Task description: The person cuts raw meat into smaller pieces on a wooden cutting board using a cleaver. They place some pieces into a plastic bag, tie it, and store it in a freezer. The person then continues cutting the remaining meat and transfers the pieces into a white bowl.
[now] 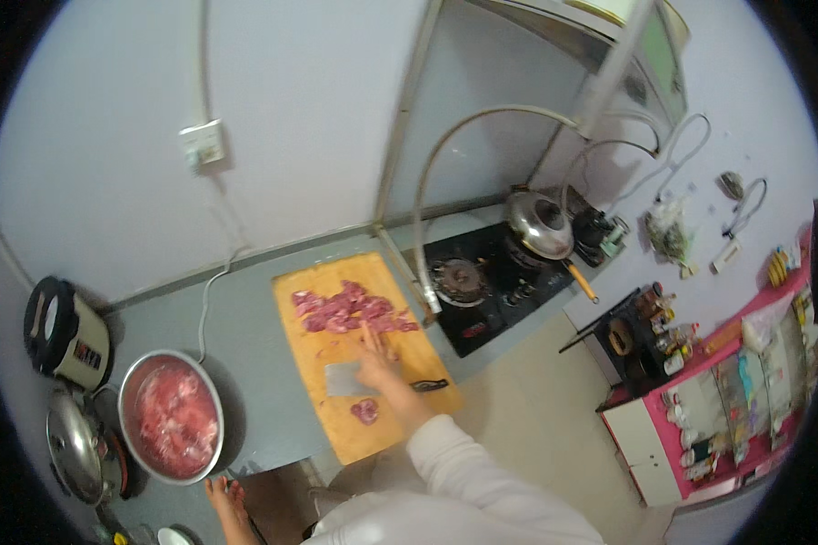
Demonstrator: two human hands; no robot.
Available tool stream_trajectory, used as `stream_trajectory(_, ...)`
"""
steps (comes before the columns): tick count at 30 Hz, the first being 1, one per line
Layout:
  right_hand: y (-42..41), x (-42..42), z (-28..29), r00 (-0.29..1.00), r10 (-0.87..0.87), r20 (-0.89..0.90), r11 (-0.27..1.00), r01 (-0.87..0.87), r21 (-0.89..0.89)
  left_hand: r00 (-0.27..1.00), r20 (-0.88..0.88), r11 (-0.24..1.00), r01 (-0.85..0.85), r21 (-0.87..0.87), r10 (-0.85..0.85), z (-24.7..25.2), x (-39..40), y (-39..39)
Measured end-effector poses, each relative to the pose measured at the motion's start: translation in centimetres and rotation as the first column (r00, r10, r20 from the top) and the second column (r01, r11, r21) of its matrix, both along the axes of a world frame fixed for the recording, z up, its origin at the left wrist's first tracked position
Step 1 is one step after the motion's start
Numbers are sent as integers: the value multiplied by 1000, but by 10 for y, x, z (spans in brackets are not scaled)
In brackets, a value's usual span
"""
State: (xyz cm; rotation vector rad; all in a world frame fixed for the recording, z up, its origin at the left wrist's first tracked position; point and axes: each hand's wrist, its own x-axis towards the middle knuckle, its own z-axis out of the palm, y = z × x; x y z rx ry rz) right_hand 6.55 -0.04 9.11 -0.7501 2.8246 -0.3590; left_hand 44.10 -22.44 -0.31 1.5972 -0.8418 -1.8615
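Note:
On a yellow cutting board (pixel 375 436) lies a spread of raw red meat pieces (pixel 344 310), with one separate piece of meat (pixel 365 411) lower down. My right hand (pixel 376 357) reaches over the board, its fingertips at the lower edge of the meat. Beneath it lies a cleaver with a broad blade (pixel 344 379) and a black handle (pixel 429 385); whether the palm touches the blade is hidden. My left hand (pixel 226 499) is by the counter's front edge, just below a steel bowl (pixel 125 426) of meat in reddish liquid, fingers apart and holding nothing visible.
An electric pressure cooker (pixel 71 337) and a lidded pan (pixel 75 446) stand left of the bowl. A white cable (pixel 208 300) crosses the counter. Right of the board is a gas hob (pixel 474 320) with a hose and a lidded wok (pixel 540 225). A small white bowl (pixel 174 536) sits at bottom left.

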Motion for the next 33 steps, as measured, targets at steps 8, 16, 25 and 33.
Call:
stream_trajectory(8, 160, -6, -28, 944, -262, 199, 855, 323, -407, 968, -197, 987, 160, 6, -156, 24, -117, 85)
stream_trajectory(16, 351, 82, -87, 760, -636, -134, 751, 569, -335, 758, -315, 806, 590, -45, -572, 80, -214, 158)
stream_trajectory(25, 402, 240, -38, 356, -934, 29, 338, 907, -253, 436, -375, 455, 889, 43, -818, 70, -235, 242)
stream_trajectory(33, 481, 312, -48, 133, -991, -21, 128, 883, -451, 263, -447, 283, 959, 23, -855, 95, -243, 360)
